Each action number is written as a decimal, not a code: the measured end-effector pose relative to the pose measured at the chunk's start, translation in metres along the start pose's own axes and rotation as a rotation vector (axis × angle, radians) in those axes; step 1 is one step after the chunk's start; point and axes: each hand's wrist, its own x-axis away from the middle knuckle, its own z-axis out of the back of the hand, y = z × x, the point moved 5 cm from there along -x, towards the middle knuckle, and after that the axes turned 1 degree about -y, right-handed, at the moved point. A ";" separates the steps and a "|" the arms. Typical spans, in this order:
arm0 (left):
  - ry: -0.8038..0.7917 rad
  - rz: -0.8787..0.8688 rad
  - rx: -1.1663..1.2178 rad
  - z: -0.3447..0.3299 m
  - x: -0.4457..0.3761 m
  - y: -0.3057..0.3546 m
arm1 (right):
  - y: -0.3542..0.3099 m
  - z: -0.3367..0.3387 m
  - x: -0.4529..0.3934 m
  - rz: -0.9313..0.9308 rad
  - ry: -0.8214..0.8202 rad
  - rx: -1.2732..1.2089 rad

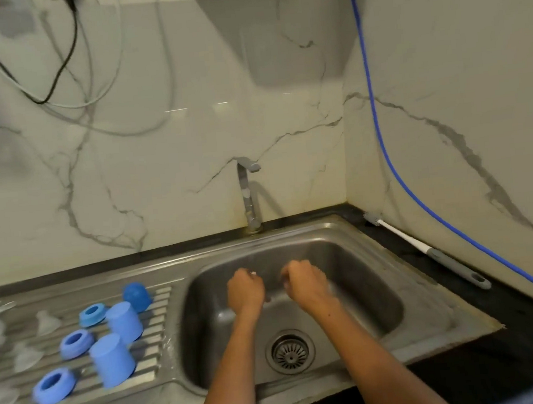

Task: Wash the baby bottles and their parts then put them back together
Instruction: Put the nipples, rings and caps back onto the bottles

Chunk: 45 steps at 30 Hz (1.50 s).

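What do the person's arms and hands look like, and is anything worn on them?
Both forearms are bare up to the bottom edge of the picture: no sleeves, gloves, watch or bracelets show. The left hand and the right hand wear no rings that I can see, though the picture is slightly blurred. A small pale spot sits at the left hand's fingertips; what it is cannot be told.

Head-high, close above sink (353, 245)

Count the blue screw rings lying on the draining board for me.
3, all left of the sink basin: one blue ring toward the back, one in the middle, one nearest the front edge. None looks hidden, though the frame is blurred.
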 end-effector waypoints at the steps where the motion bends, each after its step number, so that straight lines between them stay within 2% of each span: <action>1: -0.022 0.008 -0.082 0.000 0.002 0.000 | 0.002 -0.008 -0.001 0.018 -0.076 0.079; 3: -0.057 -0.003 -0.268 0.000 0.004 -0.003 | -0.001 -0.015 -0.006 0.050 -0.120 0.143; 6: -0.150 -0.062 -0.483 -0.007 0.006 -0.007 | -0.004 -0.018 -0.012 0.084 -0.059 0.130; 9: -0.265 -0.176 -0.658 -0.017 0.004 -0.011 | -0.003 -0.029 -0.011 0.131 -0.212 0.177; 12: -0.340 -0.174 -0.741 -0.022 0.008 -0.024 | -0.002 -0.028 -0.010 0.166 -0.151 0.135; 16: -0.286 -0.137 -0.720 -0.020 0.008 -0.028 | -0.002 -0.034 -0.007 0.155 -0.192 0.104; 23: -0.060 -0.225 -0.573 0.020 0.011 0.017 | -0.017 0.002 -0.002 0.191 0.054 0.022; 30: 0.079 -0.229 -0.531 0.126 0.022 0.012 | -0.088 0.025 0.021 0.341 0.136 -0.025; 33: 0.141 -0.217 -0.503 0.190 0.017 -0.010 | -0.136 0.024 0.023 0.443 0.112 -0.035; 37: 0.187 -0.150 -0.330 0.283 0.001 -0.054 | -0.208 0.013 0.020 0.554 0.047 -0.064; 39: 0.201 -0.109 -0.337 0.321 -0.011 -0.077 | -0.242 0.003 0.013 0.605 -0.003 -0.032; 45: 0.201 0.032 -0.404 0.363 -0.049 -0.160 | -0.326 -0.042 -0.010 0.707 -0.164 0.130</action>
